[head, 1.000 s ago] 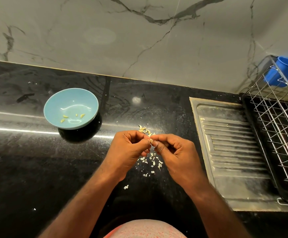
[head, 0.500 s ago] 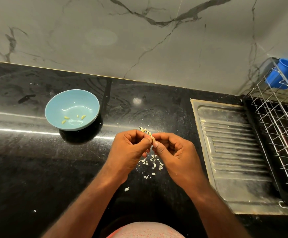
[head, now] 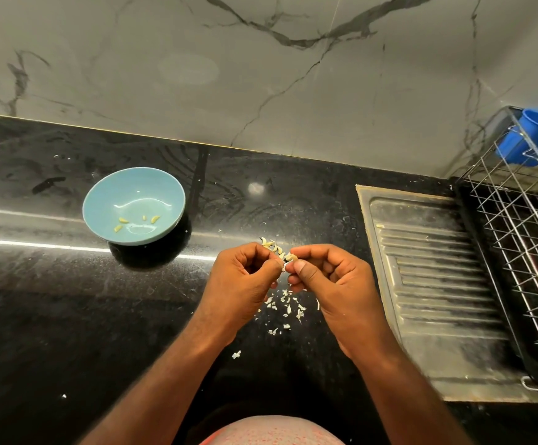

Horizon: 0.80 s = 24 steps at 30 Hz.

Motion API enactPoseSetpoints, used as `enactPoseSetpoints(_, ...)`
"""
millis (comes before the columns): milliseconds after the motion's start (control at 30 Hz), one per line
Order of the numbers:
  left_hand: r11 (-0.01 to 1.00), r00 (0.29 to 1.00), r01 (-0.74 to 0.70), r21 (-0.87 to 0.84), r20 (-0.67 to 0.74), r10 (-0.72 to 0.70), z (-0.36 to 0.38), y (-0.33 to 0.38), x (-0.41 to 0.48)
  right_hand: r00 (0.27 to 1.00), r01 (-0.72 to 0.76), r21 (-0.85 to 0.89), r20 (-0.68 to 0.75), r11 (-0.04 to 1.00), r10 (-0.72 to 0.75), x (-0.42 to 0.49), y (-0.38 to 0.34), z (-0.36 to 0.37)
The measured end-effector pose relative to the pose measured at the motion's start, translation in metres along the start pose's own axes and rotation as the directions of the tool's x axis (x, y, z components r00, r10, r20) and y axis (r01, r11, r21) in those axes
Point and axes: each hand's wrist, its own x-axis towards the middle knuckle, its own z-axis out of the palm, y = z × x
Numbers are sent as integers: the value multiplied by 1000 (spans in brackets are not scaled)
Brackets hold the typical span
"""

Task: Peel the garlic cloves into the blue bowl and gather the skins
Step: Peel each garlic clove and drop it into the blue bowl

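Pressure is best kept light: the small pale garlic clove (head: 284, 265) is pinched between the curled left hand (head: 245, 279) and right hand (head: 330, 279) above scattered papery white skins (head: 285, 308); the round light-blue bowl (head: 126, 187) is set well left.

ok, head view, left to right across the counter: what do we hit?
blue bowl → left hand → garlic clove pinched between both hands → right hand → steel drainboard → wire rack
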Motion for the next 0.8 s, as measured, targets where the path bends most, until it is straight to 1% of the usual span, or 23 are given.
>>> enactPoseSetpoints(133, 1000, 1000, 12, -20, 20, -12, -1, -1, 0, 999, 44, -102, 5, 994, -44, 0, -1, -2)
enactPoseSetpoints(233, 999, 999, 26, -36, 35, -24, -2, -3, 2, 998, 64, -131, 20, 989, -62, -1, -3, -3)
enactPoseSetpoints(300, 997, 997, 34, -67, 72, -29, -3, -3, 2, 997, 77, -153, 32, 985, -73, -1, -3, -4)
enactPoseSetpoints(433, 998, 992, 10, -63, 125, -3, -5, -2, 1, 996, 86, -175, 39, 981, -81, -1, -1, -6)
enactPoseSetpoints(600, 998, 991, 23, -53, 134, -15, -4, -1, 1, 993, 120, -251, 42, 961, -113, -1, 4, -9)
enactPoseSetpoints(800, 984, 991, 81, -156, 118, -63, -1, -2, 0, 989, 147, -261, 38, 954, -142, 0, 4, -8)
